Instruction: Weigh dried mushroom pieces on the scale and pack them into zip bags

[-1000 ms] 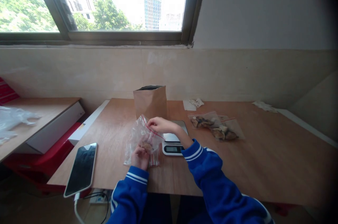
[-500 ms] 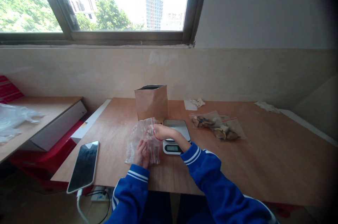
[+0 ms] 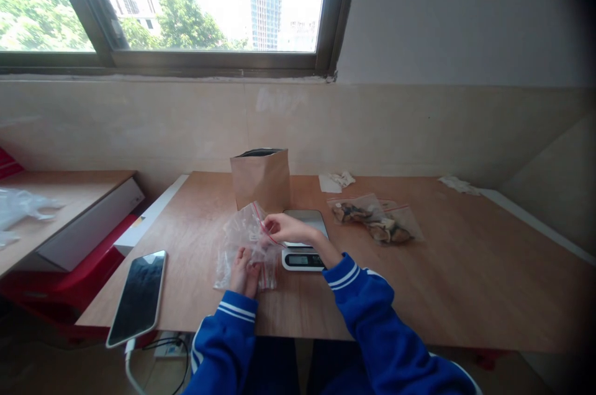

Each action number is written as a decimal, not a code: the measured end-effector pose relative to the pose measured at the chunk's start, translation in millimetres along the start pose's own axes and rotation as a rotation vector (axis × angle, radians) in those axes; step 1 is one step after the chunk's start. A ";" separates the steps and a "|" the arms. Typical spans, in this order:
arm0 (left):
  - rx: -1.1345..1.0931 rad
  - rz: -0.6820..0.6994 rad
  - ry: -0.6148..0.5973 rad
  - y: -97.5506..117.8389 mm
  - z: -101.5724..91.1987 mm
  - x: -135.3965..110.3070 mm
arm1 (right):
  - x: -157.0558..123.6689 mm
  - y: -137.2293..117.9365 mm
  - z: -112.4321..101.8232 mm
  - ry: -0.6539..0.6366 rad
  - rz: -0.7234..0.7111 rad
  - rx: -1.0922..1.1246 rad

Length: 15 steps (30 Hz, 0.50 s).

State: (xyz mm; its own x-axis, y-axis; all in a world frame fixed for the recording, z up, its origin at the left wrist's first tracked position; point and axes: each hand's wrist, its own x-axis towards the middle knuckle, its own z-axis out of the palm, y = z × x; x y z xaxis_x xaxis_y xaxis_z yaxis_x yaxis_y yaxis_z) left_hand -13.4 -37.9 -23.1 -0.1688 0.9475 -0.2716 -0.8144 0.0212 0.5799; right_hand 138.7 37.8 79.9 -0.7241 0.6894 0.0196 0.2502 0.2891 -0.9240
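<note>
The left hand (image 3: 243,274) and right hand (image 3: 288,228), both partly closed, pinch a clear zip bag (image 3: 239,240) just left of the scale (image 3: 300,260); a paper bag (image 3: 259,179) stands behind the scale, and filled zip bags (image 3: 375,220) lie right of it.

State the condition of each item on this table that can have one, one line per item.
Clear zip bag, crumpled, under both hands
Left hand, pressing on the bag
Right hand, at the red-edged seal
Kitchen scale, display on, reading too small to tell
Paper bag, upright, top open
Phone, lying flat, screen dark
Zip bags, lying flat, holding brown dried pieces
</note>
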 end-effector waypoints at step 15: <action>-0.037 -0.019 0.032 6.2 9.7 -6.3 | 80.6 -49.3 -93.1 0.768 -0.460 -0.284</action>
State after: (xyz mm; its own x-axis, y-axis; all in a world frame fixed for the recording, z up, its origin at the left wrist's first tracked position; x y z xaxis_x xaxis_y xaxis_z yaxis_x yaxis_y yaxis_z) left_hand -12.0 -40.7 -10.3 -0.1700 0.9364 -0.3070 -0.8376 0.0268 0.5456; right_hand 127.9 140.9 162.6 -0.1936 0.6872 0.7002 0.2650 0.7238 -0.6371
